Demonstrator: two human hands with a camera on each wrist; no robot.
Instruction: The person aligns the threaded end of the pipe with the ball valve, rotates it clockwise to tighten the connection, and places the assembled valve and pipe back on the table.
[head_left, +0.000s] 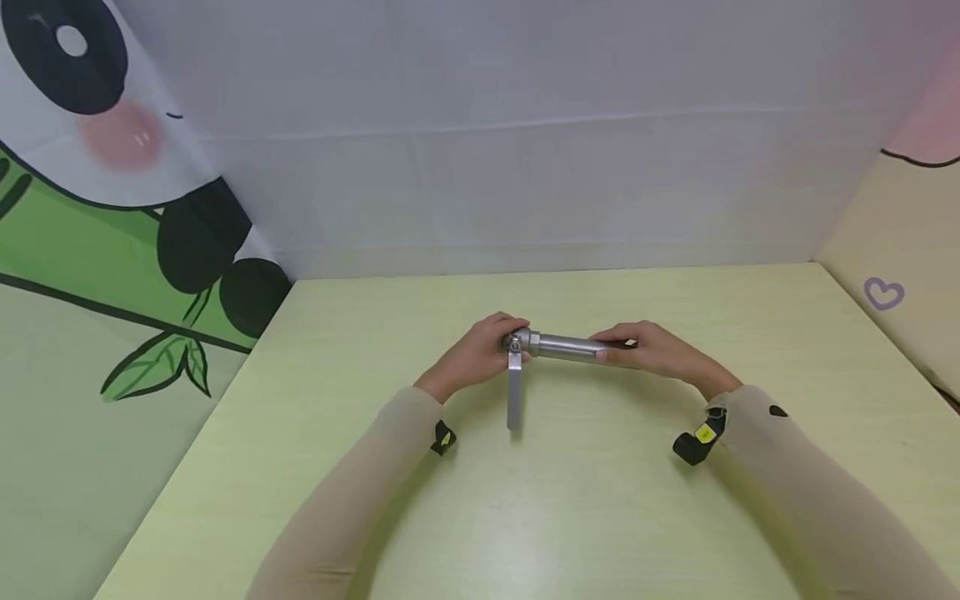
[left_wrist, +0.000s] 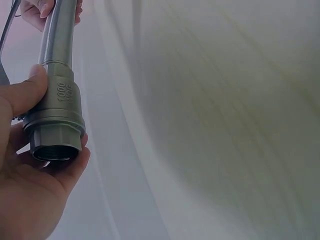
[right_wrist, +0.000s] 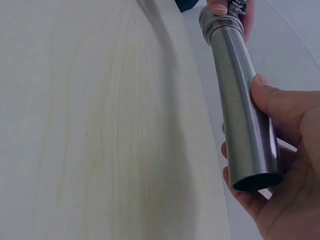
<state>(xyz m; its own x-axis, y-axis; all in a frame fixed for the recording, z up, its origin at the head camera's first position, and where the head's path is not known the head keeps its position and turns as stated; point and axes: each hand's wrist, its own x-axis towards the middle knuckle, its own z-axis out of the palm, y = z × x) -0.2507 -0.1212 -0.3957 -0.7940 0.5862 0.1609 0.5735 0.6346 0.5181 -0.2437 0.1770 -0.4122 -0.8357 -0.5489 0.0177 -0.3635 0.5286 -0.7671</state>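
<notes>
My left hand (head_left: 481, 350) grips a metal ball valve (left_wrist: 64, 97) by its body, thumb on one side and fingers beneath. "1000 WOG" is cast into the body, and its open threaded end faces the left wrist camera. A flat lever handle (head_left: 514, 392) extends from the valve toward me. Joined to the valve's other end is a straight steel pipe (right_wrist: 244, 110), held near its free end by my right hand (head_left: 651, 348), thumb over it and fingers curled below. The pipe's hollow end shows in the right wrist view. Both parts are held above the table, nearly level.
A pale wood-grain table (head_left: 570, 500) lies under both arms, with their shadows on it. Behind it hangs a plain light cloth wall (head_left: 525, 192). Cartoon-printed panels (head_left: 97, 242) stand at the left and right. Small black cameras (head_left: 693, 447) are strapped at both wrists.
</notes>
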